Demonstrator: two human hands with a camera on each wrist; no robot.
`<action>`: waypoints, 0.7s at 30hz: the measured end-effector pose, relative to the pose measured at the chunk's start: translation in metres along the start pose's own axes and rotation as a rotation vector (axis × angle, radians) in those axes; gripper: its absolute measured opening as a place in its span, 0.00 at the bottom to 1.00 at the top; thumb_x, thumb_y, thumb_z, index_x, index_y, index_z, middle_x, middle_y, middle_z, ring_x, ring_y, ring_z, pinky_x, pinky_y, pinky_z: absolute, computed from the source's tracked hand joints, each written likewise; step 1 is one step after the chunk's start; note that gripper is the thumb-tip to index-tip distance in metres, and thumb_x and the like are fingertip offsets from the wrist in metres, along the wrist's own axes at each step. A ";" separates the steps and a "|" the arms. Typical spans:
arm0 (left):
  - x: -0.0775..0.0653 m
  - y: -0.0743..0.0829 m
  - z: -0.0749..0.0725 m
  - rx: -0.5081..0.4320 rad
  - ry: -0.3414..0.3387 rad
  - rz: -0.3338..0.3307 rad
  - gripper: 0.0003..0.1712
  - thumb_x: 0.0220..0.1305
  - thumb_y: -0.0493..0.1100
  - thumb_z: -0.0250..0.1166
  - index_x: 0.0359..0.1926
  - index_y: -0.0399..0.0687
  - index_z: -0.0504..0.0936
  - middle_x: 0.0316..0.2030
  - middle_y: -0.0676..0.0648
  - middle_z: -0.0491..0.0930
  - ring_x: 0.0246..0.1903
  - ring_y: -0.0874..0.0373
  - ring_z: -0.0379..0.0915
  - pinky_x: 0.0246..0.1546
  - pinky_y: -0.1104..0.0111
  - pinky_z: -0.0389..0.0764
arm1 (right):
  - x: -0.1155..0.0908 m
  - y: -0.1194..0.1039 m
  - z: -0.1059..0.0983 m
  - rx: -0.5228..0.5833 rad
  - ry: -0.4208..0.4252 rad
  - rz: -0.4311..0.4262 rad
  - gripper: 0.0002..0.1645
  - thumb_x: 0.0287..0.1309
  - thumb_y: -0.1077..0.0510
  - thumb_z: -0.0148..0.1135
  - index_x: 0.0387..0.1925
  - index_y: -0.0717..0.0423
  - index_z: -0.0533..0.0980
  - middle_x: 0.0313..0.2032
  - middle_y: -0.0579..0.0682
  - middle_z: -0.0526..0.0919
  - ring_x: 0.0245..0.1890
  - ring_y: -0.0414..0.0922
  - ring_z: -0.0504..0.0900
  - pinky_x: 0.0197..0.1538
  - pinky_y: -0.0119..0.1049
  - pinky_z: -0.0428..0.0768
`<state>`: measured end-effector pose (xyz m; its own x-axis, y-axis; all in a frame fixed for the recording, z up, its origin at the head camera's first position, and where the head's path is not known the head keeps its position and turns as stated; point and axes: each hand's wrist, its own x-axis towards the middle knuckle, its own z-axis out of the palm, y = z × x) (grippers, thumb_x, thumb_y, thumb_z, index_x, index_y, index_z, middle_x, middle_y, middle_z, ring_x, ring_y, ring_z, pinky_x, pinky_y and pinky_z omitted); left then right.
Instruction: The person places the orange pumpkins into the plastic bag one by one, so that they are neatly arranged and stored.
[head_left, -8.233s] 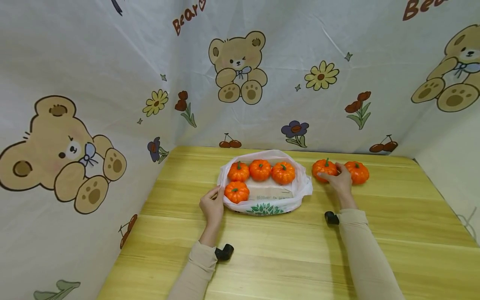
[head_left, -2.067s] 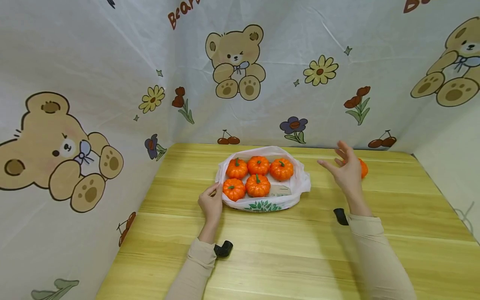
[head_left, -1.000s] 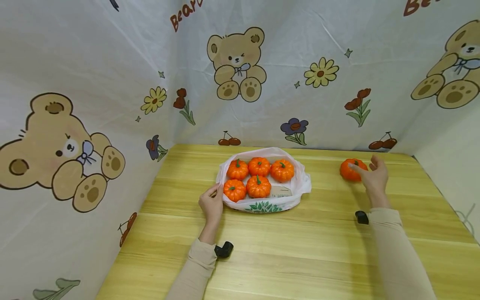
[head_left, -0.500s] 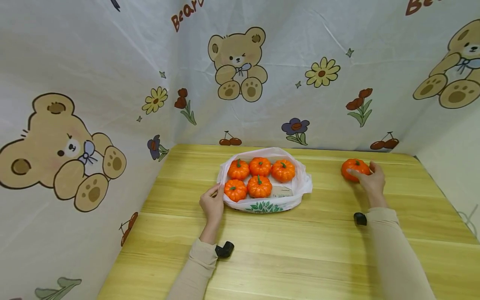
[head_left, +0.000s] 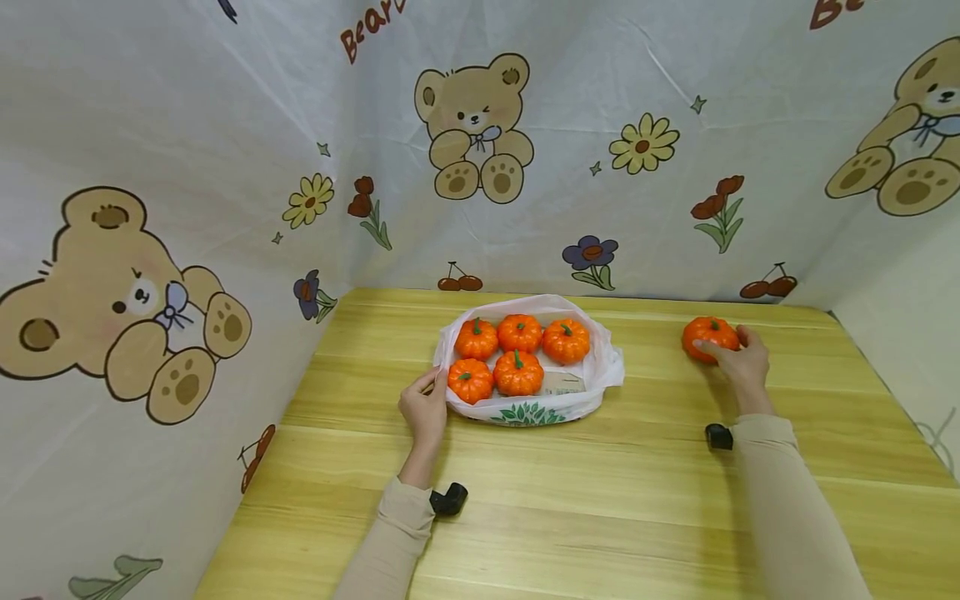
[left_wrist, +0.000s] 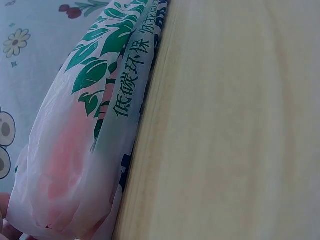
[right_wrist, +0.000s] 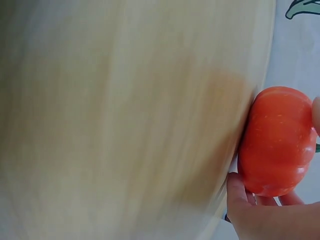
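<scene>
In the head view a white plastic bag (head_left: 609,365) with green leaf print lies opened wide on the table, holding several small orange pumpkins (head_left: 517,373) with green stems. My left hand (head_left: 425,408) pinches the bag's left rim between thumb and fingers. The left wrist view shows the side of the bag (left_wrist: 65,170), pumpkins showing faintly through the film. To the right, a single pumpkin (head_left: 711,337) sits on the table, and my right hand (head_left: 745,365) grips it from its right and near side. The right wrist view shows fingers and thumb around this pumpkin (right_wrist: 275,142).
A printed brown panel (head_left: 562,383) shows at the bottom of the bag, right of the front pumpkins. The wooden table (head_left: 570,500) ends at a pale cloth (head_left: 555,200) with bear and flower prints at the back and left. Each wrist wears a black camera (head_left: 448,499).
One pumpkin from the right has gone into the bag's front row. My right hand then moved right to the remaining pumpkin and closed around it. My left hand stayed on the bag's rim.
</scene>
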<state>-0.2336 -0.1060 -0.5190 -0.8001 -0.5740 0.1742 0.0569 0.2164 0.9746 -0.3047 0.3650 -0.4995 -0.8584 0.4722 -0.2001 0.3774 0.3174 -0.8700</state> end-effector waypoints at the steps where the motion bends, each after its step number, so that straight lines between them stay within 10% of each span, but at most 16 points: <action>1: 0.000 0.000 0.000 -0.001 0.001 0.001 0.08 0.58 0.38 0.70 0.36 0.37 0.89 0.39 0.39 0.88 0.35 0.45 0.85 0.30 0.82 0.78 | 0.000 0.000 0.000 0.003 -0.002 0.003 0.56 0.57 0.47 0.67 0.77 0.56 0.45 0.77 0.57 0.47 0.76 0.54 0.49 0.77 0.46 0.52; 10: 0.000 -0.001 0.000 0.007 0.007 -0.002 0.08 0.57 0.38 0.71 0.36 0.37 0.89 0.38 0.39 0.88 0.35 0.45 0.85 0.33 0.67 0.86 | -0.002 -0.001 0.001 -0.007 0.018 0.014 0.54 0.57 0.47 0.66 0.77 0.56 0.47 0.76 0.57 0.50 0.75 0.55 0.52 0.76 0.46 0.54; 21: 0.002 -0.004 0.001 0.006 0.008 -0.010 0.08 0.58 0.39 0.71 0.36 0.38 0.90 0.38 0.39 0.88 0.34 0.46 0.85 0.29 0.79 0.81 | -0.008 -0.005 0.003 0.004 0.055 -0.016 0.53 0.57 0.48 0.66 0.76 0.56 0.50 0.76 0.57 0.52 0.74 0.54 0.55 0.76 0.45 0.57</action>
<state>-0.2361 -0.1073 -0.5224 -0.7957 -0.5826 0.1653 0.0453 0.2149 0.9756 -0.3005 0.3572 -0.4945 -0.8439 0.5116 -0.1613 0.3622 0.3217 -0.8749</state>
